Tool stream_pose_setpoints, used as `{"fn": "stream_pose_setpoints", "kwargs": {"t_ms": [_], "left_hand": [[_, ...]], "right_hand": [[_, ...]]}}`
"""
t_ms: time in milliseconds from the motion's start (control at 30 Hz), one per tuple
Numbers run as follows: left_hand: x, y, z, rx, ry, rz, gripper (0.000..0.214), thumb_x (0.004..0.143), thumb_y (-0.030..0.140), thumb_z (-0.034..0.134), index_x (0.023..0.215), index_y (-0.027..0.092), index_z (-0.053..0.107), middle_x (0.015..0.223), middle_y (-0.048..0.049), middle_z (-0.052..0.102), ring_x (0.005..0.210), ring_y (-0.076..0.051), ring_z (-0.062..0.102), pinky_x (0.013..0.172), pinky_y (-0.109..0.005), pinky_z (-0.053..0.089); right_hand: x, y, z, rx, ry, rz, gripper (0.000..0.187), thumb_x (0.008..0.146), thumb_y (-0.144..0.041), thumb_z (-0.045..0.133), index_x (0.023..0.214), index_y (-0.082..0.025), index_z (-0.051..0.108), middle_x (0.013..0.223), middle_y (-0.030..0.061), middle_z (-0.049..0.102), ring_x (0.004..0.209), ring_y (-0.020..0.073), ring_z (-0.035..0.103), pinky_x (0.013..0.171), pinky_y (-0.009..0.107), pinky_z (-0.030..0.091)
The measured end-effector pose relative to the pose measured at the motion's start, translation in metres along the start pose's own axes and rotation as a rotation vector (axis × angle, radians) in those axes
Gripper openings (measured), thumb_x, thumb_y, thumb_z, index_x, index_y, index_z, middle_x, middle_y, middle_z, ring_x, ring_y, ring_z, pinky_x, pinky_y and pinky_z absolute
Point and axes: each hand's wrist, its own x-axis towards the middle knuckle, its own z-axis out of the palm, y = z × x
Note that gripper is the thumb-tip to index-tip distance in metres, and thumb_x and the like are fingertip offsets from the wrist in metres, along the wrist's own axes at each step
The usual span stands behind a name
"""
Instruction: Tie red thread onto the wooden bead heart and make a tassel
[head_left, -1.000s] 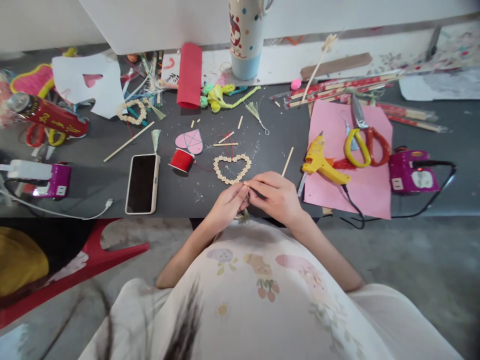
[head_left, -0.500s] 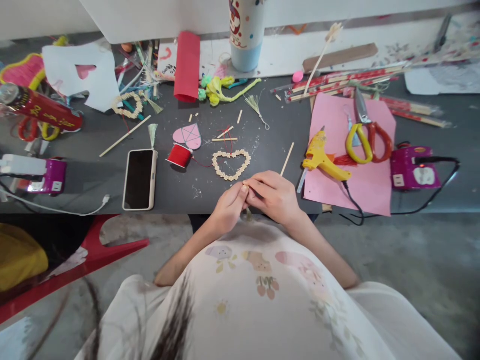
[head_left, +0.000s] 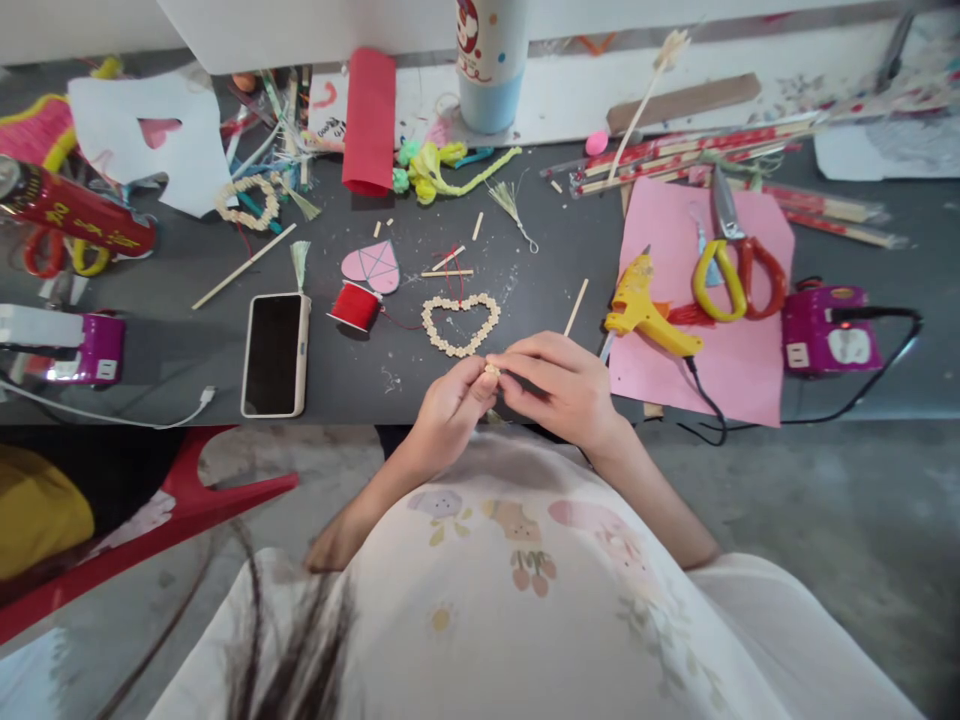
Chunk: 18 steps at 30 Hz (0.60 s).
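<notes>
At the table's front edge, my left hand (head_left: 450,412) pinches a small pale beige piece (head_left: 492,370) between thumb and finger; its kind is too small to make out. My right hand (head_left: 559,392) closes on the same piece from the other side, its fingertips around it. A bit of pale green fringe shows below my fingers, mostly hidden. Just beyond my hands lies a beige heart-shaped frame (head_left: 427,335) with a red thread tied at its top. Short wooden sticks (head_left: 448,273) lie behind it, and a red thread spool (head_left: 355,306) is to its left.
On the left are a phone (head_left: 274,355), a pink paper heart (head_left: 373,266) and a red can (head_left: 82,215). To the right, a yellow glue gun (head_left: 646,310) and scissors (head_left: 726,245) rest on pink paper (head_left: 739,385). A cup (head_left: 491,75) stands at the back.
My fingers have parted slightly, so more of the small pale piece shows between them. My right hand has shifted a little to the right. The things on the table stay in place.
</notes>
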Motion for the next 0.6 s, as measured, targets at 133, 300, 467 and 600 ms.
{"fn": "stream_pose_setpoints", "kwargs": {"t_ms": [133,300,467,600], "left_hand": [[-0.003,0.005,0.001,0.084,0.013,0.031,0.037,0.097,0.051,0.040,0.079,0.019,0.047,0.064,0.0047,0.041,0.058,-0.008,0.036,0.056,-0.023,0.030],[-0.007,0.009,0.004,0.156,0.006,0.080,0.036,0.100,0.046,0.034,0.077,0.020,0.042,0.065,0.0045,0.043,0.059,-0.008,0.040,0.058,-0.024,0.033],[-0.010,0.012,0.006,0.181,0.009,0.125,0.035,0.101,0.042,0.030,0.076,0.020,0.040,0.065,0.0041,0.043,0.058,-0.009,0.040,0.057,-0.025,0.033],[-0.012,0.013,0.006,0.165,0.016,0.111,0.035,0.101,0.042,0.031,0.076,0.020,0.040,0.064,0.0039,0.042,0.057,-0.009,0.038,0.056,-0.027,0.031]], "right_hand": [[0.003,-0.005,0.005,-0.071,0.107,-0.026,0.019,0.082,-0.011,0.060,0.094,-0.021,0.071,0.084,0.0037,0.072,0.077,0.0149,0.067,0.071,0.030,0.058],[0.001,-0.005,0.008,-0.085,0.121,-0.049,0.015,0.083,-0.014,0.062,0.091,-0.021,0.072,0.083,0.0033,0.073,0.076,0.0146,0.067,0.070,0.029,0.058],[-0.003,-0.005,0.007,-0.059,0.093,-0.068,0.015,0.083,-0.016,0.065,0.097,-0.019,0.070,0.087,0.0047,0.072,0.080,0.0157,0.067,0.073,0.031,0.058],[-0.005,-0.006,0.007,-0.060,0.084,-0.074,0.015,0.083,-0.016,0.065,0.098,-0.018,0.069,0.086,0.0059,0.072,0.079,0.0163,0.066,0.072,0.032,0.057]]}}
